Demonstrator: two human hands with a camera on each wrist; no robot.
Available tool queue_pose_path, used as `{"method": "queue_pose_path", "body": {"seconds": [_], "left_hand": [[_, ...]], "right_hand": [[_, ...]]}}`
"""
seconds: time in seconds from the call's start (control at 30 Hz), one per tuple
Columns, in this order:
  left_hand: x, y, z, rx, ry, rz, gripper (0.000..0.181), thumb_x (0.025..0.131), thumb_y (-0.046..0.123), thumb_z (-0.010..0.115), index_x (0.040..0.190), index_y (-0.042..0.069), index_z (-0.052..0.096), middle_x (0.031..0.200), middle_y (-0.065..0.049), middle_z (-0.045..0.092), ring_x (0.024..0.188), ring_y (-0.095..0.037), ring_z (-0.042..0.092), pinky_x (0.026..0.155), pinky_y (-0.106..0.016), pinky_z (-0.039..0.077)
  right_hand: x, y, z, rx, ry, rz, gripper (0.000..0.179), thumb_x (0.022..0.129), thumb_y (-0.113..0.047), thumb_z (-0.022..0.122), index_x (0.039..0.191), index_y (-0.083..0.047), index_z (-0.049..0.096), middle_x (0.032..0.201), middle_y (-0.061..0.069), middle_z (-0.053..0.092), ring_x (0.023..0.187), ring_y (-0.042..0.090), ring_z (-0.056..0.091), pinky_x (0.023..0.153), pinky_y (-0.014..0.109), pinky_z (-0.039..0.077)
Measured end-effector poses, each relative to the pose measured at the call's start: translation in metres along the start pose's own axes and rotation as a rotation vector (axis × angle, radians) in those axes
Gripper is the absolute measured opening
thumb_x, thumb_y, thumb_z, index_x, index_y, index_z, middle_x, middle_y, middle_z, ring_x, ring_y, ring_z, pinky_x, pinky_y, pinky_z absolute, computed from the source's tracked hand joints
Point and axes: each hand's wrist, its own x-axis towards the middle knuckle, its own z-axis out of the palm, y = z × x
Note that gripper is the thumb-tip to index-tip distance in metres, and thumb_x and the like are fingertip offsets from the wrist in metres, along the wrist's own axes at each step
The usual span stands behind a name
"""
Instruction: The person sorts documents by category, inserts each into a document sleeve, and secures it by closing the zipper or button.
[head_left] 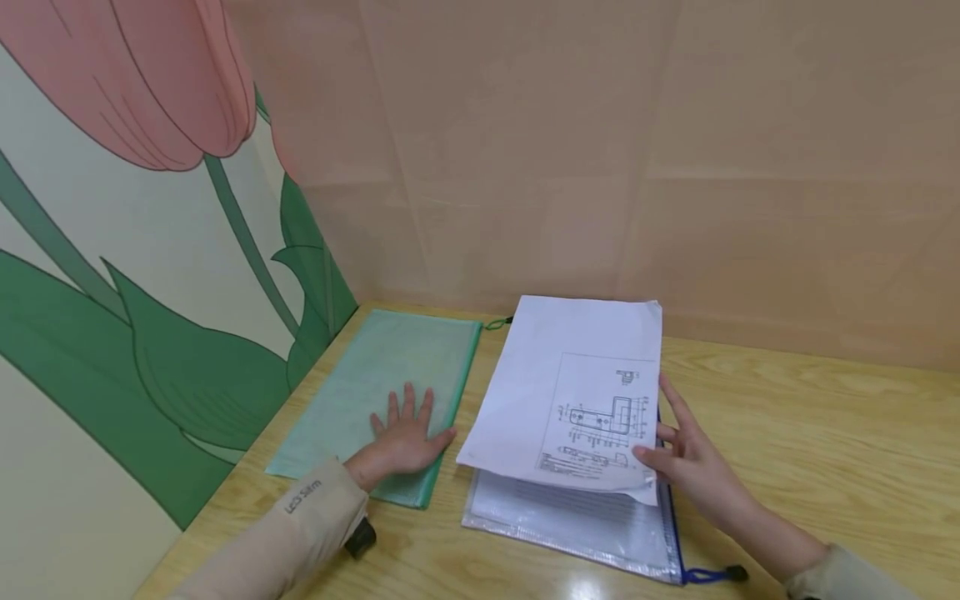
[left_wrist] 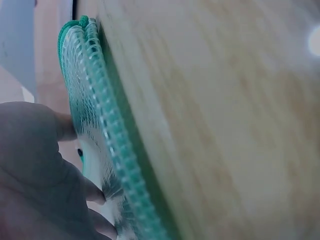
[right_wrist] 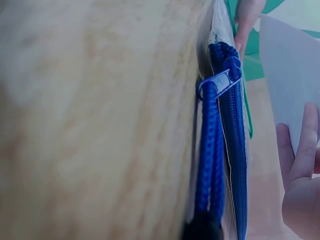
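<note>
A green mesh zip pouch (head_left: 397,358) lies flat at the left, and my left hand (head_left: 408,440) rests on it with fingers spread. In the left wrist view that hand (left_wrist: 40,175) touches the pouch near its green edge (left_wrist: 112,120). My right hand (head_left: 701,467) pinches the right edge of white paper sheets (head_left: 517,400) printed with a technical drawing. The sheets are raised over a clear zip pouch (head_left: 555,508) with a blue zipper. In the right wrist view the blue zipper (right_wrist: 232,115) stands close, the right hand (right_wrist: 302,185) holding the paper (right_wrist: 290,70) beyond it.
Both pouches lie on a wood-grain table (head_left: 810,425). A brown covering (head_left: 525,150) rises behind it, and a wall with painted tulips (head_left: 172,83) borders the left side. The clear pouch's blue cord pull (head_left: 708,575) lies near the front edge of view.
</note>
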Motion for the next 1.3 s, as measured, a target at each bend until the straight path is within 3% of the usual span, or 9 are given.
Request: {"method": "queue_pose_path", "body": {"seconds": [0.23, 0.43, 0.77, 0.9, 1.07, 1.17, 1.3], "left_hand": [[-0.001, 0.003, 0.000, 0.014, 0.017, 0.000, 0.067, 0.101, 0.044, 0.037, 0.153, 0.006, 0.019, 0.158, -0.026, -0.001, 0.144, -0.049, -0.004, 0.108, -0.074, 0.002], [0.000, 0.004, 0.003, 0.035, 0.059, 0.020, 0.057, 0.103, 0.034, 0.037, 0.151, 0.006, 0.027, 0.157, -0.027, 0.011, 0.143, -0.052, 0.006, 0.106, -0.075, 0.010], [0.007, 0.003, 0.008, 0.038, 0.183, 0.006, 0.043, 0.102, 0.025, 0.041, 0.142, 0.010, 0.047, 0.151, -0.027, 0.032, 0.139, -0.049, 0.025, 0.106, -0.071, 0.023], [0.007, 0.001, 0.012, -0.077, 0.294, 0.031, 0.038, 0.098, 0.020, 0.046, 0.131, 0.007, 0.058, 0.144, -0.030, 0.040, 0.136, -0.049, 0.032, 0.104, -0.073, 0.023], [0.009, 0.000, 0.020, -0.405, 0.460, 0.041, 0.028, 0.091, 0.009, 0.054, 0.112, -0.003, 0.068, 0.135, -0.030, 0.050, 0.134, -0.048, 0.037, 0.109, -0.070, 0.015], [0.010, -0.001, 0.023, -0.603, 0.509, 0.024, 0.025, 0.091, 0.006, 0.056, 0.109, -0.006, 0.069, 0.130, -0.026, 0.056, 0.135, -0.045, 0.037, 0.114, -0.061, 0.016], [0.010, -0.003, 0.025, -0.740, 0.544, -0.029, 0.023, 0.091, 0.008, 0.059, 0.109, -0.004, 0.069, 0.124, -0.022, 0.061, 0.135, -0.040, 0.039, 0.117, -0.053, 0.017]], "right_hand": [[0.001, -0.001, 0.000, 0.003, 0.003, 0.010, 0.098, 0.093, 0.001, 0.055, 0.151, -0.041, -0.013, 0.139, 0.033, 0.043, 0.097, 0.012, 0.068, 0.079, 0.031, 0.057], [0.001, -0.002, 0.001, 0.001, 0.003, 0.015, 0.098, 0.093, 0.000, 0.055, 0.151, -0.039, -0.013, 0.138, 0.032, 0.045, 0.097, 0.012, 0.069, 0.078, 0.031, 0.057], [0.001, -0.003, 0.001, 0.000, -0.010, 0.000, 0.098, 0.093, 0.000, 0.056, 0.152, -0.039, -0.012, 0.137, 0.029, 0.048, 0.097, 0.011, 0.068, 0.078, 0.031, 0.057], [0.001, -0.003, 0.003, 0.009, -0.010, 0.008, 0.099, 0.092, 0.001, 0.056, 0.151, -0.039, -0.013, 0.140, 0.032, 0.043, 0.097, 0.011, 0.068, 0.078, 0.031, 0.057], [0.003, -0.004, 0.007, 0.017, -0.005, 0.022, 0.099, 0.092, 0.001, 0.056, 0.152, -0.034, -0.015, 0.141, 0.036, 0.039, 0.095, 0.010, 0.068, 0.077, 0.032, 0.058], [0.004, -0.003, 0.008, 0.021, -0.002, 0.016, 0.098, 0.092, 0.001, 0.056, 0.152, -0.033, -0.014, 0.140, 0.036, 0.041, 0.094, 0.010, 0.068, 0.075, 0.032, 0.058], [0.005, -0.004, 0.009, 0.020, 0.002, 0.016, 0.098, 0.092, 0.002, 0.056, 0.152, -0.033, -0.014, 0.140, 0.036, 0.041, 0.094, 0.010, 0.068, 0.075, 0.032, 0.058]]}}
